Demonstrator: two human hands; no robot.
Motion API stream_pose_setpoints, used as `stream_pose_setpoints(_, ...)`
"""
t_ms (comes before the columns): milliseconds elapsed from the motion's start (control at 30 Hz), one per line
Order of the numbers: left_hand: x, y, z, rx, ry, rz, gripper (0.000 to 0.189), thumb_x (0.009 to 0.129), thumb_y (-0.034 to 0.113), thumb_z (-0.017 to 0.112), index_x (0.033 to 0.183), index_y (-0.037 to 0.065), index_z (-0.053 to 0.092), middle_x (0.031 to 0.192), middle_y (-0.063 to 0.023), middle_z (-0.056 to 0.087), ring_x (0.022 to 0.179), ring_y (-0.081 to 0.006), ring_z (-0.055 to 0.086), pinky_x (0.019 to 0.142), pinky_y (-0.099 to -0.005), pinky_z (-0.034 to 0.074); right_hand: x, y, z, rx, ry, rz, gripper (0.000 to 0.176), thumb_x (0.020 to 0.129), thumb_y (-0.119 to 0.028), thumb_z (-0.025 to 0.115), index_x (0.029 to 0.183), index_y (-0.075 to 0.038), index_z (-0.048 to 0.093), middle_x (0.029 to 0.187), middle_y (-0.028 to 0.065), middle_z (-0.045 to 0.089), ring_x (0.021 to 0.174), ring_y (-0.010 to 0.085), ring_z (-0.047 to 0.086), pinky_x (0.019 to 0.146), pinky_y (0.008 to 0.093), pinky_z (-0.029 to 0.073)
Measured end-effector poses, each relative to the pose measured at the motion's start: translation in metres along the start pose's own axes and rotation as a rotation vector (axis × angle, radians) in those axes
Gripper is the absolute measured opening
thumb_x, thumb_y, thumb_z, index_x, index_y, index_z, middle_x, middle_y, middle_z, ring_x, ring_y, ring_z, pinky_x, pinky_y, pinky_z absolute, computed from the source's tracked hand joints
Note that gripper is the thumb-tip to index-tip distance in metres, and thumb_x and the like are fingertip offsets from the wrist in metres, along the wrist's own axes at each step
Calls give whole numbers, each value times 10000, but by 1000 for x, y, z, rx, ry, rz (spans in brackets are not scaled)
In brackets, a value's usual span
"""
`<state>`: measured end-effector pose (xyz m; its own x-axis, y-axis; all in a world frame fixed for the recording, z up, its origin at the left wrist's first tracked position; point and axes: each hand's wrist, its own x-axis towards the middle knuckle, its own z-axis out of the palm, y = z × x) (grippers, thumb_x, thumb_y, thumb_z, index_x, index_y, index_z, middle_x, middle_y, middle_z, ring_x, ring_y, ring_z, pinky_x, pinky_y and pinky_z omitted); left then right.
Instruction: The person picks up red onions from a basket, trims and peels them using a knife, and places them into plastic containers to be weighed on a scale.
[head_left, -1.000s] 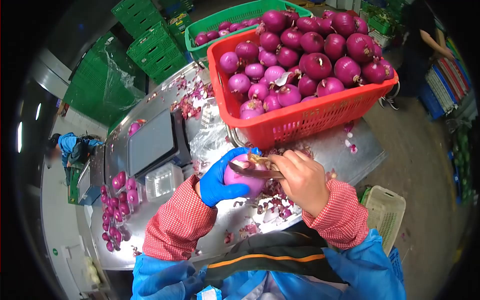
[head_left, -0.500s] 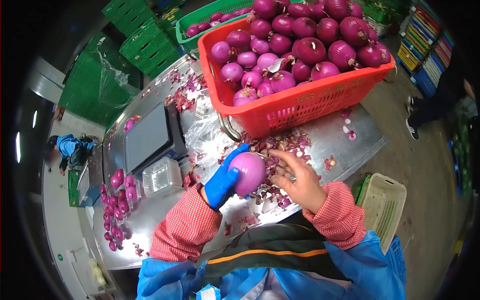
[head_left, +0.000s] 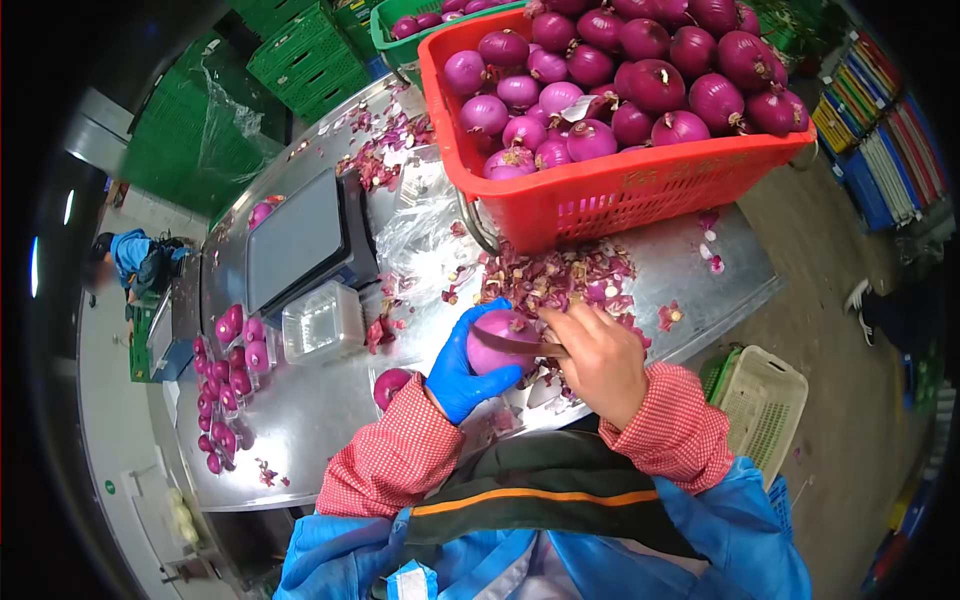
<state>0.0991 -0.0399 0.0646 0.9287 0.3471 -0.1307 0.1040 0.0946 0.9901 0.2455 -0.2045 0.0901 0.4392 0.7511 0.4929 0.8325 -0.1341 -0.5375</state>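
In a blue glove, my left hand (head_left: pixel 458 372) is wrapped round a peeled-looking purple onion (head_left: pixel 492 355) over the metal table. My bare right hand (head_left: pixel 603 362) grips a knife (head_left: pixel 510 342), its blade lying across the onion's upper side. Just left of the glove, another red onion (head_left: pixel 391 386) rests on the table. Loose onion skins (head_left: pixel 560 280) are heaped beyond my hands, below a red crate (head_left: pixel 620 205) piled high with red onions.
A scale (head_left: pixel 300 245) stands on the table's left, with a clear plastic tub (head_left: pixel 324 323) before it. Packed onions (head_left: pixel 226 385) sit farther left. A cream basket (head_left: pixel 766 410) is on the right. A person (head_left: pixel 140 262) is far left; another person's shoes (head_left: pixel 860 310) show at right.
The knife now lies across the onion, where its blade was not plainly visible before. The onion has turned in my left hand. A red onion now shows left of my glove.
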Motion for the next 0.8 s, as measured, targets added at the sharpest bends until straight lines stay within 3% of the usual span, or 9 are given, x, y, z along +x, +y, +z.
stream_pose_setpoints(167, -11, 2, -1, -37, 4, 13, 832, 735, 142, 848, 1413, 49, 375, 1317, -115, 531, 1181, -217, 556, 1026, -369, 456, 2, 13, 16, -145, -53, -64, 338, 733, -53, 686, 1067, -59, 640, 865, 61, 572, 782, 232, 625, 657, 332, 529)
stream_pose_setpoints(333, -21, -4, -16, 14, 105, 9, 859, 708, 141, 827, 1432, 48, 374, 1361, -133, 514, 1246, -235, 535, 1058, -370, 437, -10, 23, 23, 64, -75, 136, 372, 815, -111, 686, 1180, -71, 634, 1018, 134, 647, 851, 310, 661, 703, 401, 534)
stream_pose_setpoints(433, -30, -14, -23, 319, 167, 5, 846, 693, 172, 837, 1414, 47, 412, 1349, -144, 524, 1233, -266, 545, 1064, -383, 431, 3, 2, 26, 307, -142, 206, 314, 867, -141, 673, 1169, -62, 634, 1005, 149, 649, 835, 299, 662, 700, 387, 522)
stream_pose_setpoints(467, -37, -26, -32, 515, 204, 15, 858, 673, 268, 843, 1401, 52, 443, 1299, -181, 556, 1203, -321, 559, 1058, -414, 426, 1, 3, 31, 360, -186, 248, 277, 888, -156, 667, 1140, -42, 639, 981, 149, 656, 837, 299, 663, 700, 377, 517)
stream_pose_setpoints(567, -61, -40, -67, 1091, 204, -60, 951, 645, 369, 846, 1425, 42, 410, 1296, -185, 574, 1202, -341, 558, 1046, -425, 434, -11, 10, 50, 374, -216, 255, 245, 888, -157, 666, 1100, -35, 651, 951, 151, 653, 833, 304, 662, 695, 384, 515)
stream_pose_setpoints(600, -68, -49, -76, 1191, 245, -121, 1017, 613, 521, 816, 1434, 71, 419, 1240, -189, 605, 1196, -403, 532, 1070, -513, 375, -14, 9, 53, 364, -245, 280, 221, 890, -149, 661, 1075, -29, 655, 941, 159, 653, 826, 328, 657, 695, 392, 513)
stream_pose_setpoints(700, -86, -67, -91, 1437, 186, -358, 1065, 616, 590, 799, 1473, 111, 386, 1268, -179, 593, 1275, -402, 477, 1123, -576, 268, -15, 5, 64, 342, -352, 260, 206, 893, -141, 656, 1061, -22, 650, 942, 165, 653, 816, 343, 652, 695, 400, 510)
stream_pose_setpoints(733, -90, -66, -91, 1475, 122, -439, 1108, 626, 627, 779, 1522, 169, 316, 1315, -155, 571, 1340, -395, 421, 1143, -640, 165, -12, 0, 67, 361, -352, 253, 189, 892, -137, 653, 1038, -17, 650, 935, 168, 653, 813, 353, 650, 695, 405, 508)
stream_pose_setpoints(800, -104, -75, -101, 1541, 45, -417, 1108, 649, 632, 763, 1542, 200, 269, 1349, -137, 550, 1361, -384, 403, 1145, -660, 139, -11, -2, 77, 369, -386, 253, 176, 892, -132, 650, 1026, -18, 653, 923, 170, 654, 815, 352, 651, 693, 405, 506)
